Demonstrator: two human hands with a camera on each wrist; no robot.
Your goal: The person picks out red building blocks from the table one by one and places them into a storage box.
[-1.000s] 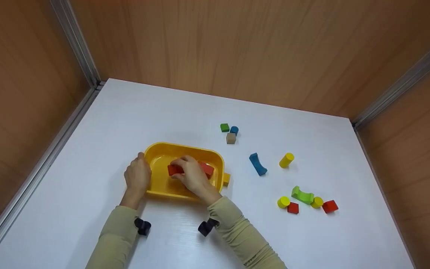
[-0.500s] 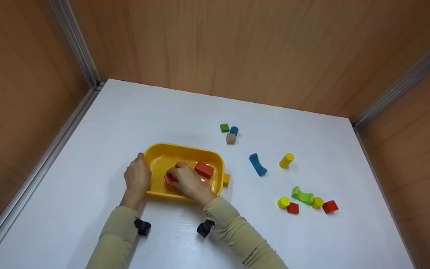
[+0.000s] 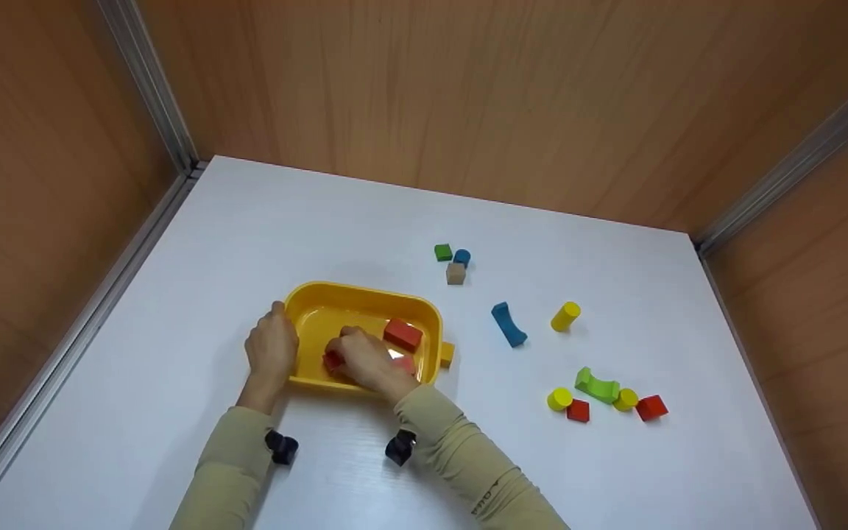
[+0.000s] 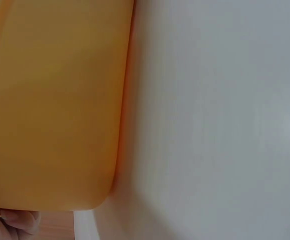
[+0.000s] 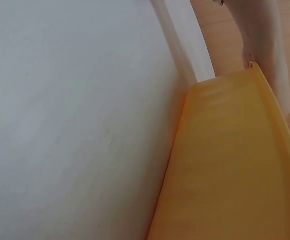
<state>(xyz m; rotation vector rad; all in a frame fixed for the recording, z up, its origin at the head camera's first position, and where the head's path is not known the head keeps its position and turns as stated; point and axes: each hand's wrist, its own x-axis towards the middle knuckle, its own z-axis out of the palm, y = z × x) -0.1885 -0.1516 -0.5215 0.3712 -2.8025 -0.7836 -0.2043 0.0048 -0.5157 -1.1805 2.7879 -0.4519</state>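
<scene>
A yellow plastic tray (image 3: 306, 309) with rounded corners sits on the white table. At its left end my left hand (image 3: 272, 346) grips the rim; in the left wrist view the fingers (image 4: 20, 219) curl at the tray's corner. Inside the tray my right hand (image 3: 365, 358) pinches a red block (image 3: 331, 362) low, near the front left, and partly covers it. Two more red blocks lie in the tray's right half: one red block (image 3: 403, 335) towards the back and a paler red block (image 3: 404, 364) in front of it, partly behind the hand. The right wrist view shows only the tray's outer wall (image 5: 219, 160).
A yellow block (image 3: 447, 355) stands against the tray's right end. Behind are a green block (image 3: 443, 252), a blue cylinder (image 3: 462, 256) and a wooden cube (image 3: 456, 274). Rightward lie a blue arch (image 3: 509, 324), a yellow cylinder (image 3: 565, 316), a light green arch (image 3: 596, 386) and several red and yellow blocks.
My right hand has moved down and towards the front of the tray with the red block, uncovering the other red blocks. The left hand and tray stay put.
</scene>
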